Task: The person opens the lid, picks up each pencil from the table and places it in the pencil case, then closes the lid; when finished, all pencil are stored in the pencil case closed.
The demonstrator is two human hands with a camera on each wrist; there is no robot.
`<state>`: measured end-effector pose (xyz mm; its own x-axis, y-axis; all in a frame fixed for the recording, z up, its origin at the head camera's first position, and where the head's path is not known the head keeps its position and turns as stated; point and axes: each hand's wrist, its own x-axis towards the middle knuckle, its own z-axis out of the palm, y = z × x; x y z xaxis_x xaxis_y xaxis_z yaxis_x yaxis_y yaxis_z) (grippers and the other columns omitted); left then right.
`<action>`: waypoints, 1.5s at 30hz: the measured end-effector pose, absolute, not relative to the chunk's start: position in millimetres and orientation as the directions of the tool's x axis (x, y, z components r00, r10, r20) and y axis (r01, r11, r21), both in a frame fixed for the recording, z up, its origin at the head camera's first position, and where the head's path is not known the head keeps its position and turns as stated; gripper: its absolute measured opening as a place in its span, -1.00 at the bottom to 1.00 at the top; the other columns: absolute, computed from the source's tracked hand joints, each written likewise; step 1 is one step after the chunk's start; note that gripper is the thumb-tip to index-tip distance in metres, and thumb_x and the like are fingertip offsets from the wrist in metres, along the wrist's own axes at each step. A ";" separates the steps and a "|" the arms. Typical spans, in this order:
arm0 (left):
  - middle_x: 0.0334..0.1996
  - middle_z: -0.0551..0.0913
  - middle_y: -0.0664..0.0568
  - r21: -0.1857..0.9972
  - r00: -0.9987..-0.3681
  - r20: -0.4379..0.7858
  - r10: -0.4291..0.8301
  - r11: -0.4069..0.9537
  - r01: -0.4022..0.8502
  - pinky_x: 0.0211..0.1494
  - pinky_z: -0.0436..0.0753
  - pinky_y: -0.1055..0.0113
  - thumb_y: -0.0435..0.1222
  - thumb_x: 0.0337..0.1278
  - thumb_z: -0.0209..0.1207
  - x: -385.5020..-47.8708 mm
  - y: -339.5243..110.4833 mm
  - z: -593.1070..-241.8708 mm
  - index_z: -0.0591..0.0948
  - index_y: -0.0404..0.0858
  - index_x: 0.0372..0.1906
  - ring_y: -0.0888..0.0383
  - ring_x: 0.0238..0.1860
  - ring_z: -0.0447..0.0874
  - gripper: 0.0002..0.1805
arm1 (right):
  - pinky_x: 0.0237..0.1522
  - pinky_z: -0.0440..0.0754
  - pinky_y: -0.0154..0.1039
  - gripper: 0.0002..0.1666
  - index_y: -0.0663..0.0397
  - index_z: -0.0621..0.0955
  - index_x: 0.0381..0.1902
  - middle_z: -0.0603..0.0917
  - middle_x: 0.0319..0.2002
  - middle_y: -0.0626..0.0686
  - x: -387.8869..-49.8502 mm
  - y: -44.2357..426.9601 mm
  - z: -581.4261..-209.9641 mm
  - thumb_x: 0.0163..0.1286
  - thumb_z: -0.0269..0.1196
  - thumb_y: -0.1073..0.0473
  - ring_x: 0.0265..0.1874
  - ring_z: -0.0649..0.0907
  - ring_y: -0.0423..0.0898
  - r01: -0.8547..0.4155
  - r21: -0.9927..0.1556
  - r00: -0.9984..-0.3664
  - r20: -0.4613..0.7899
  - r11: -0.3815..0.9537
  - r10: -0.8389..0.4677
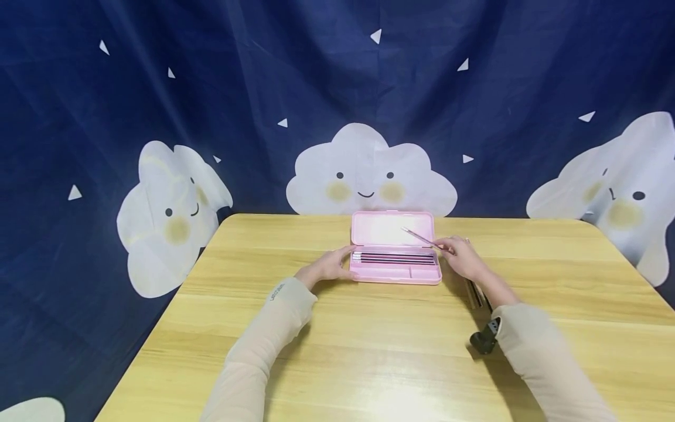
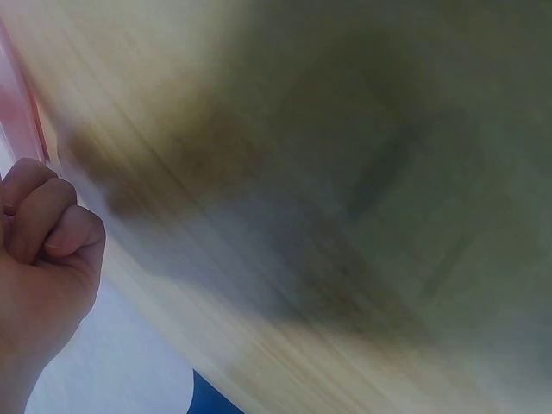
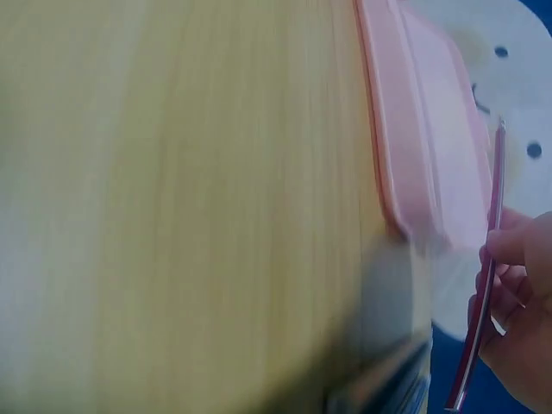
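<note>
An open pink pencil case (image 1: pixel 379 273) lies on the table with its lid (image 1: pixel 377 227) tipped back. Several dark striped pencils (image 1: pixel 392 258) lie side by side in its long rear compartment; the front compartments hold nothing visible. My left hand (image 1: pixel 330 266) holds the case's left end, fingers near the hinge corner and thumb at the front corner. In the left wrist view its fingers look curled. My right hand (image 1: pixel 464 258) pinches one pencil (image 3: pixel 494 233) near its end, just right of the case. That pencil slants up and left over the lid.
Under the right forearm, partly hidden, lie more long thin items (image 1: pixel 475 294), blurred in the right wrist view. A black device (image 1: pixel 484 337) is at the right sleeve's cuff. Behind the wooden table (image 1: pixel 379 340) hangs a dark blue curtain (image 1: pixel 253 70) with smiling clouds.
</note>
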<state>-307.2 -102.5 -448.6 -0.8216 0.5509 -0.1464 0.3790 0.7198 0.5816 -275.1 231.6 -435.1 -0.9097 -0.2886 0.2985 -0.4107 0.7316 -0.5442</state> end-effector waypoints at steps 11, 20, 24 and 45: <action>0.29 0.27 -0.17 0.557 -0.836 -0.163 0.524 0.748 0.360 0.34 0.20 0.16 -0.04 -0.10 0.32 -302.7 -101.4 -444.8 0.12 -0.17 0.39 0.02 0.23 0.29 -0.06 | -0.29 0.47 -0.11 -0.68 0.33 0.64 -0.18 0.52 -0.48 0.09 -282.3 180.1 -446.2 0.11 0.09 0.54 -0.43 0.47 -0.04 -0.566 -0.478 -0.824 0.303 0.672 -0.479; 0.28 0.29 -0.18 0.559 -0.834 -0.157 0.528 0.744 0.366 0.34 0.20 0.17 -0.06 -0.10 0.33 -300.9 -100.6 -443.9 0.13 -0.20 0.38 0.01 0.22 0.30 -0.07 | -0.20 0.52 -0.08 -0.79 0.24 0.69 -0.30 0.64 -0.38 0.10 -283.5 161.0 -447.7 0.13 0.19 0.47 -0.32 0.58 0.01 -0.561 -0.510 -0.824 0.266 0.652 -0.500; 0.28 0.30 -0.18 0.550 -0.835 -0.160 0.527 0.750 0.367 0.34 0.22 0.17 -0.05 -0.09 0.32 -301.0 -101.0 -444.0 0.13 -0.20 0.39 0.04 0.15 0.34 -0.06 | -0.18 0.54 -0.08 -0.80 0.28 0.68 -0.29 0.64 -0.36 0.13 -284.1 157.4 -449.2 0.15 0.17 0.48 -0.30 0.59 0.03 -0.563 -0.548 -0.817 0.260 0.618 -0.514; 0.22 0.36 -0.18 0.545 -0.837 -0.153 0.525 0.752 0.372 0.31 0.25 0.17 -0.05 -0.08 0.31 -301.3 -99.9 -443.3 0.12 -0.21 0.39 0.04 -0.02 0.37 -0.07 | -0.32 0.45 -0.29 -0.77 0.29 0.66 -0.23 0.58 -0.37 0.09 -288.7 159.6 -454.7 0.20 0.12 0.46 -0.40 0.45 -0.13 -0.494 -0.622 -0.849 0.193 0.608 -0.492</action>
<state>-301.3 -99.9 -443.3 -0.8371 0.5251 -0.1535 0.3717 0.7518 0.5447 -288.7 159.6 -454.7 -0.8489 -0.4920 0.1931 -0.4937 0.6075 -0.6223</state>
